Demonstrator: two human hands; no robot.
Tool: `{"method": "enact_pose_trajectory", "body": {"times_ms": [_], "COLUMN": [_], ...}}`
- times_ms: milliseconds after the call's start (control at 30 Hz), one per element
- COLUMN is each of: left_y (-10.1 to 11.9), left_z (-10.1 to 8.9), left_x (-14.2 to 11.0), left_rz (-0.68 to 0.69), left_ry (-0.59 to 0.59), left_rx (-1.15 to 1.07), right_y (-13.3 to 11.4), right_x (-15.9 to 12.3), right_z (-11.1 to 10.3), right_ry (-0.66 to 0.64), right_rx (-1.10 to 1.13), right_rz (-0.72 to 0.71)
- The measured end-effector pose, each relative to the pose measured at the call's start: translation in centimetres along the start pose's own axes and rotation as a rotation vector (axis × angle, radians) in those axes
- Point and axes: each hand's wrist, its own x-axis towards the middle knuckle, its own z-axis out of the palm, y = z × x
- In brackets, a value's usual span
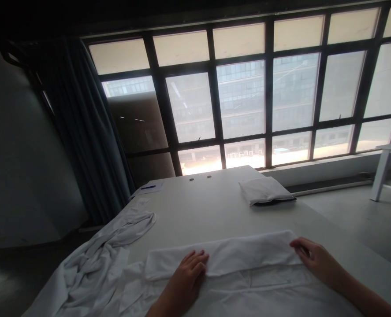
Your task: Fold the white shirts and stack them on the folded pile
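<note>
Pinched between the right hand's [309,254] thumb and fingers is the right end of a folded strip of white cloth [248,253]; the left hand [191,275] rests on the same strip with fingers bent, and whether it grips or merely presses cannot be told. This one cloth lies on the near part of the white table [188,209], its strip running crosswise and more fabric spreading below it toward the person.

Two bare hands are at work. Around them are one crumpled heap of white fabric [106,255] along the table's left side, one folded bundle [264,190] with a dark lower edge near the right side, one sheet of paper [157,186] at the far left with one blue pen [148,187] on it, and two small round discs [191,179] near the far edge. The heap crowds the left; whether it joins the cloth is unclear. Beyond stand a dark curtain [83,127] and a gridded window [241,97].

Both forearms come in from below, well apart, the left angled up and rightward, the right reaching up and leftward.
</note>
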Motion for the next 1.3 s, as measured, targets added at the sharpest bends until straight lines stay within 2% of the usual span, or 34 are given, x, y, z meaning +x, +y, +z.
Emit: {"method": "enact_pose_trajectory", "body": {"times_ms": [167, 333, 500, 667, 800, 933, 1133, 1300], "left_y": [1.0, 1.1, 0.4, -0.5, -0.7, -1.0, -1.0, -0.5], "left_z": [-0.8, -1.0, -0.2, 1.0, 1.3, 1.5, 1.4, 1.1], "left_x": [0.2, 0.3, 0.4, 0.2, 0.0, -0.2, -0.1, 0.2], "left_rz": [-0.009, -0.02, -0.056, -0.136, -0.145, -0.183, -0.252, -0.31], "left_ry": [-0.068, -0.111, -0.148, -0.115, -0.094, -0.101, -0.204, -0.254], "left_rx": [-0.032, -0.039, -0.046, -0.027, -0.026, -0.006, 0.055, 0.073], "right_y": [0.2, 0.2, 0.3, 0.0, -0.2, 0.1, 0.3, 1.0], "right_x": [-0.1, -0.3, -0.4, -0.5, -0.6, -0.8, -1.0, -1.2], "right_z": [0.2, -0.3, 0.0, 0.3, 0.5, 0.8, 1.1, 0.5], "right_ry": [-0.032, -0.069, -0.128, -0.15, -0.183, -0.185, -0.192, -0.129], "right_rx": [0.037, 0.028, -0.024, -0.081, -0.122, -0.202, -0.343, -0.522], "right_rz": [-0.04, -0.032, -0.079, -0.078, -0.085, -0.088, -0.065, -0.03]}}
